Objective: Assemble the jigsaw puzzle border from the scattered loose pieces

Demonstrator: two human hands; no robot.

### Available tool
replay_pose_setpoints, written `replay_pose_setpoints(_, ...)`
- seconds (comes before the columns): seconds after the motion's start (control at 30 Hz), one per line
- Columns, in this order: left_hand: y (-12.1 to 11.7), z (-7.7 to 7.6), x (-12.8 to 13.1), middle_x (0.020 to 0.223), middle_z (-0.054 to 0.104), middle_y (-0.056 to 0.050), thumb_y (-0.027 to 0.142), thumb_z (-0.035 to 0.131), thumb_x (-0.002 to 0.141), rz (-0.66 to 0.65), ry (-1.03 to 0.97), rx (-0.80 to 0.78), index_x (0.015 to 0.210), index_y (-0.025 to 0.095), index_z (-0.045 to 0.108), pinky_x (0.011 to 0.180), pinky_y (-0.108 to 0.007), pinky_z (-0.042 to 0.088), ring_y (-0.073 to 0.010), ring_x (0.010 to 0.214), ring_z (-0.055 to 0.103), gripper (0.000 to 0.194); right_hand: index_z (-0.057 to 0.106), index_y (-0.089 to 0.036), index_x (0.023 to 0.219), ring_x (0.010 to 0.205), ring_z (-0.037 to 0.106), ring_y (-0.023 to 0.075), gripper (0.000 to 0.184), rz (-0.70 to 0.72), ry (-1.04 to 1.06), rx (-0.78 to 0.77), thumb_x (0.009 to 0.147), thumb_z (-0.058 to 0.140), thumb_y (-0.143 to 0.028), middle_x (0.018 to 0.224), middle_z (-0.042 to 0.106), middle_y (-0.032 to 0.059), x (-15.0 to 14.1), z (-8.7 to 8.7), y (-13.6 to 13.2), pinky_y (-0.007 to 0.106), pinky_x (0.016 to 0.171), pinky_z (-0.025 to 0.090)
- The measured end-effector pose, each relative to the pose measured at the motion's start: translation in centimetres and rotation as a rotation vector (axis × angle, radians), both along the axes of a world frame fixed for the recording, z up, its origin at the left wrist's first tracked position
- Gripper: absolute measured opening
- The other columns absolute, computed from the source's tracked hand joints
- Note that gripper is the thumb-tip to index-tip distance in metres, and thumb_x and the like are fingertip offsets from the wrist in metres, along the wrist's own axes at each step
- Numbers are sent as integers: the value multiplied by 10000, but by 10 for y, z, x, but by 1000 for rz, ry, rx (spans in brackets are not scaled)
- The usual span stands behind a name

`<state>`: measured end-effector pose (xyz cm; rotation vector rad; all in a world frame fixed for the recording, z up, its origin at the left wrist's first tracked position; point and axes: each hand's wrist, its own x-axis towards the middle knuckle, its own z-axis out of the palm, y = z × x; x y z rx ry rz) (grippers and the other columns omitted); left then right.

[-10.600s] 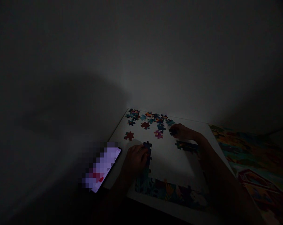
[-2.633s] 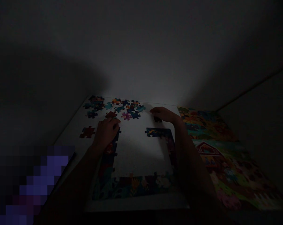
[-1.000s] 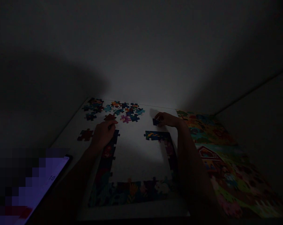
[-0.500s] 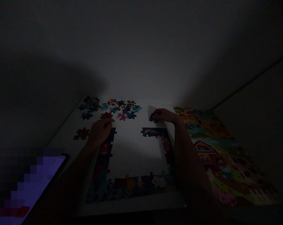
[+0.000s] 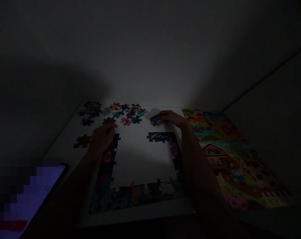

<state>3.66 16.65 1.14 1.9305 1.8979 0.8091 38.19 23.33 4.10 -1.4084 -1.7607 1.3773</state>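
Observation:
Between the thumb and fingers of my right hand [image 5: 172, 118] is a dark blue puzzle piece [image 5: 154, 120], lifted at the far side of the white board. My left hand [image 5: 101, 139] is closed, fingers curled, over the upper end of the puzzle border's left side [image 5: 108, 156]; whether anything is in it is hidden. Just beyond its fingers lies a reddish-brown puzzle piece [image 5: 109, 120]. The joined border has a left side, a bottom row [image 5: 138, 195], a right side and a short top-right stretch [image 5: 159, 136].
Several loose puzzle pieces [image 5: 127, 121] are spread along the board's far edge. Another brown piece [image 5: 82, 141] lies left of my left hand. A lit phone [image 5: 44, 192] is at lower left. Colourful farm and animal pictures [image 5: 230, 172] lie to the right. A wall rises behind.
My right hand has moved left with the blue puzzle piece, which now shows more fully. My left hand stays at the border's upper left end. The whole view has shifted slightly.

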Motion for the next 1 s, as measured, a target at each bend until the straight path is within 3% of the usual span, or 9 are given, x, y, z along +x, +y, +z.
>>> replay_pose_setpoints(0.33, -2, 1, 0, 1109, 744, -5, 320, 457, 830, 1, -17, 10, 990, 263, 739, 961, -333, 511, -245, 1039, 681, 329, 640, -167, 858, 654, 620, 124, 173, 6, 53, -95, 747, 713, -277, 723, 687, 27, -5, 1, -1, 235, 650, 489)
replay_pose_setpoints(0.57, 0, 0, 0, 1102, 748, 0, 303, 461, 833, -17, -1, -4, 982, 263, 742, 990, -335, 500, -243, 1055, 679, 321, 625, -161, 915, 720, 682, 154, 161, 19, 24, -107, 770, 671, -213, 748, 729, 57, -17, 16, -6, 234, 647, 505)
replay_pose_setpoints(0.8, 0, 0, 1, 1098, 749, -6, 282, 465, 839, -7, -18, 2, 988, 255, 744, 1002, -338, 495, -237, 1070, 676, 317, 607, -169, 907, 730, 692, 171, 131, 90, 4, -53, 777, 620, -176, 736, 730, 52, -40, 32, -11, 253, 645, 521)
replay_pose_setpoints(1.0, -1, 3, 2, 1109, 747, -10, 249, 479, 839, -9, -7, -10, 990, 243, 752, 992, -341, 501, -233, 1057, 681, 312, 597, -184, 896, 730, 682, 158, 161, 193, 76, -51, 740, 633, -183, 752, 714, 30, -57, 31, -14, 246, 646, 519)
